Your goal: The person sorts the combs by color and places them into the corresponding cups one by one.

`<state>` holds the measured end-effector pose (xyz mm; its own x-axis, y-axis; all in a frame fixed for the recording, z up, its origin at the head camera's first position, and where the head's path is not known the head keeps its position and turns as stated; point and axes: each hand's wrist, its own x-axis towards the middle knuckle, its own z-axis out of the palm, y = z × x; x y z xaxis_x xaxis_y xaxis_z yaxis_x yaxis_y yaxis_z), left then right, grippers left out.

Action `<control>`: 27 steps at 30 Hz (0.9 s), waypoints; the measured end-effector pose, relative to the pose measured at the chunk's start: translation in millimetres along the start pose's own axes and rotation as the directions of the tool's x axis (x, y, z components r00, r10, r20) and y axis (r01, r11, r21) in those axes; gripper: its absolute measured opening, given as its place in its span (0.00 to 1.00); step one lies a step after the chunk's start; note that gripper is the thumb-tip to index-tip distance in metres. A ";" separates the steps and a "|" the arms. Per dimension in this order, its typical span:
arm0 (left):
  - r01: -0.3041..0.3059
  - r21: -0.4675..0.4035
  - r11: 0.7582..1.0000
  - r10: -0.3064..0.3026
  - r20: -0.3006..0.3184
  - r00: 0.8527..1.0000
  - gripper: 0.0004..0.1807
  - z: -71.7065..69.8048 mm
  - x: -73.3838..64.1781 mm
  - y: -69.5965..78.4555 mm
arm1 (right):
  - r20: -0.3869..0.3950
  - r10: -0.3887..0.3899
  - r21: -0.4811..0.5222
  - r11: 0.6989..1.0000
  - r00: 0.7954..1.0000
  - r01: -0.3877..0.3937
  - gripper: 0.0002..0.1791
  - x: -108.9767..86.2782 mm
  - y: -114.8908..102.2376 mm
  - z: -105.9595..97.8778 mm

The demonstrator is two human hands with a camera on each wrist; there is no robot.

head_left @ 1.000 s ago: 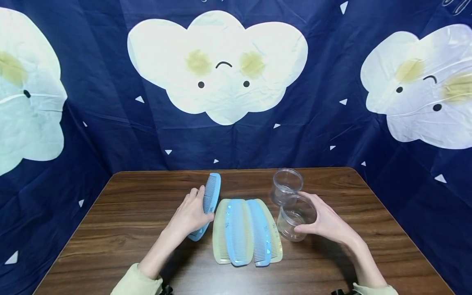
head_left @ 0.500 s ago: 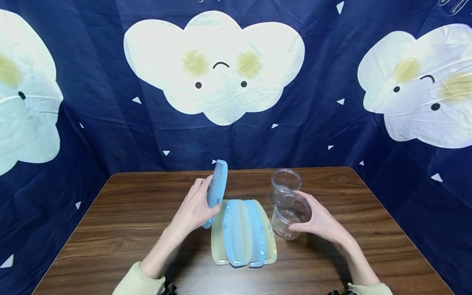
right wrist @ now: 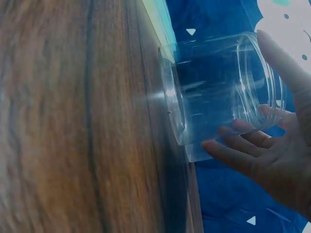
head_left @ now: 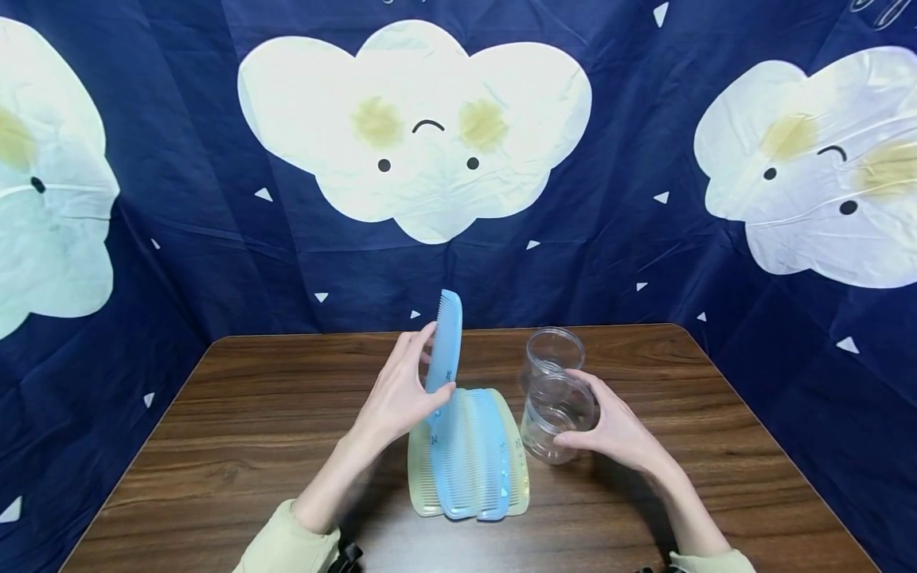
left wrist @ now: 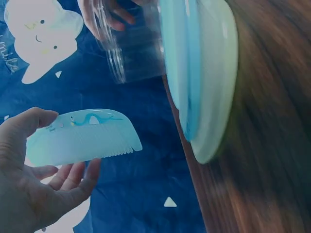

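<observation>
One blue comb [head_left: 447,334] sits pinched in my half-spread left fingers [left wrist: 90,179] above the comb pile [head_left: 473,458], right fingers [right wrist: 233,156] curved wide round the front jar [head_left: 542,426] on the desk [head_left: 286,414], so I reckon lifting's the step, and next probably wants careful clearance.

A light-blue comb [head_left: 447,338] is pinched by the left hand [head_left: 403,390] at mid-frame in the head view, almost upright, its teeth turned left, its lower end overlapping fanned blue and pale-yellow combs [head_left: 469,465]. Right of centre, an upright clear round jar [head_left: 550,438] is held by the right hand [head_left: 609,422].
</observation>
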<state>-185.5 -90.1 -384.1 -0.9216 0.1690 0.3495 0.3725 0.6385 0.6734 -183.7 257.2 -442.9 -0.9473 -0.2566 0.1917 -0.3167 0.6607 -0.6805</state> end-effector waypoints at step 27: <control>-0.232 -0.306 0.923 0.224 -0.061 0.973 0.50 49.9 27.9 64.4 | 0.013 0.015 0.055 0.998 1.000 -0.015 0.55 2.9 -5.1 10.4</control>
<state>-192.7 -6.8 -363.5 -0.8064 0.2617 0.5304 0.5909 0.3203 0.7404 -184.4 245.8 -446.1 -0.9511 -0.2562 0.1724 -0.2990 0.6248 -0.7212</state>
